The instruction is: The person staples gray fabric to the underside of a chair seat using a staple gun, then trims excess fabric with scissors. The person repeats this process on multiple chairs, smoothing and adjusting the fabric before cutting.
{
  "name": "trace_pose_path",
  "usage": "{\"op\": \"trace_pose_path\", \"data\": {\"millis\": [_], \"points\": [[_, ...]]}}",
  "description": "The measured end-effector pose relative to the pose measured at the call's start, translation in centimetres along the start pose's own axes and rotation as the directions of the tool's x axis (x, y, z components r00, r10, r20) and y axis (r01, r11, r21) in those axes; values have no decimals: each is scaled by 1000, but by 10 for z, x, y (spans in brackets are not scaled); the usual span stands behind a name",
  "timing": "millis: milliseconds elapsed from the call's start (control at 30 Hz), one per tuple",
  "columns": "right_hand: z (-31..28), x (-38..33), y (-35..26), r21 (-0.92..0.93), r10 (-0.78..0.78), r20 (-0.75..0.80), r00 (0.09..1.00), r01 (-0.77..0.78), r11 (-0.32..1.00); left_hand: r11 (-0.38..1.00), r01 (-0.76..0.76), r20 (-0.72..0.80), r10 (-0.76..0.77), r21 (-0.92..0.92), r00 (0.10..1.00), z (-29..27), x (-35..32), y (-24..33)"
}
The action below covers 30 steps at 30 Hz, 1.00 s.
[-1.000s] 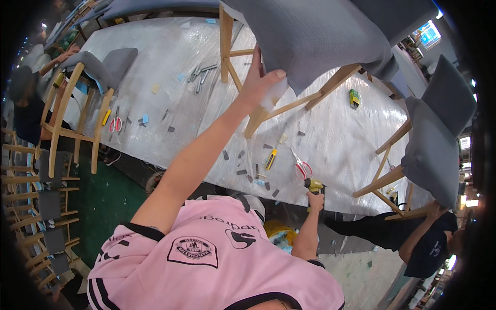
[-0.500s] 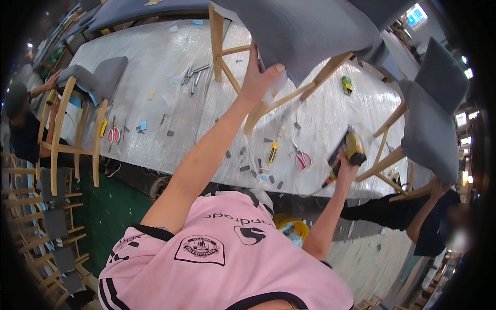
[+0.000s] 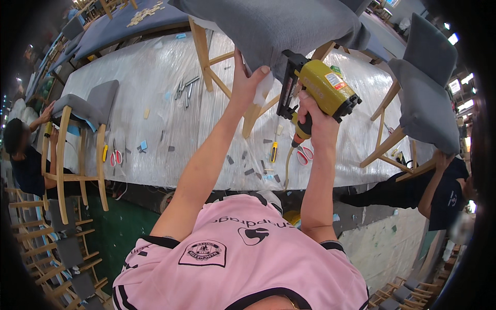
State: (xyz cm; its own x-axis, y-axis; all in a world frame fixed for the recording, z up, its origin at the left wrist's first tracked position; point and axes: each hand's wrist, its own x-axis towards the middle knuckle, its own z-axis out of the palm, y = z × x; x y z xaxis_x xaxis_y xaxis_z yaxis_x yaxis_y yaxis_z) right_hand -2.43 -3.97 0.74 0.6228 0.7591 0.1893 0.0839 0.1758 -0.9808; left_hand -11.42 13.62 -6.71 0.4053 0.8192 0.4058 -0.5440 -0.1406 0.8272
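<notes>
**Hands working on the grey chair seat**

The left hand (image 3: 247, 85) is pressing against the lower edge of the grey upholstered chair (image 3: 279, 26), with the fingers spread and gripping the fabric near a wooden leg (image 3: 254, 116). Just to the right of it, the right hand (image 3: 312, 121) is clenching the handle of a yellow staple gun (image 3: 323, 90), and the black nose of the tool is pointing up at the same seat edge, close to the left hand. The chair is standing on the desk (image 3: 155, 129), which is covered with clear plastic film.

At the far left, another person (image 3: 26, 160) is holding a second grey chair (image 3: 82, 119) with wooden legs. On the desk, red scissors (image 3: 116, 157) are lying near that chair, and another pair of scissors (image 3: 305, 154) is lying under the gun. At the far right, a third chair (image 3: 426, 93) is leaning beside one more person (image 3: 439, 191).
</notes>
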Motion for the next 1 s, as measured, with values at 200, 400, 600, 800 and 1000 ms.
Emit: {"op": "trace_pose_path", "data": {"millis": [200, 400, 600, 800, 1000], "points": [[6, 1, -4, 49, 33, 74, 997, -37, 998, 1000, 9, 22, -9, 3, 1000, -4, 1, -16], [-3, 13, -6, 61, 56, 147, 987, -66, 996, 997, 46, 67, -42, -55, 997, -3, 3, -4], [-44, -27, 5, 143, 94, -31, 995, -88, 986, 1000, 6, 36, -6, -2, 999, -3, 2, -6], [-63, -72, 7, 339, 55, -102, 993, -17, 941, 998, -55, 105, 54, 6, 993, 71, -15, -32], [-56, -90, 23, -390, -169, -280, 945, 49, 920, 992, 37, 261, -4, -123, 965, 141, -47, -42]]}}
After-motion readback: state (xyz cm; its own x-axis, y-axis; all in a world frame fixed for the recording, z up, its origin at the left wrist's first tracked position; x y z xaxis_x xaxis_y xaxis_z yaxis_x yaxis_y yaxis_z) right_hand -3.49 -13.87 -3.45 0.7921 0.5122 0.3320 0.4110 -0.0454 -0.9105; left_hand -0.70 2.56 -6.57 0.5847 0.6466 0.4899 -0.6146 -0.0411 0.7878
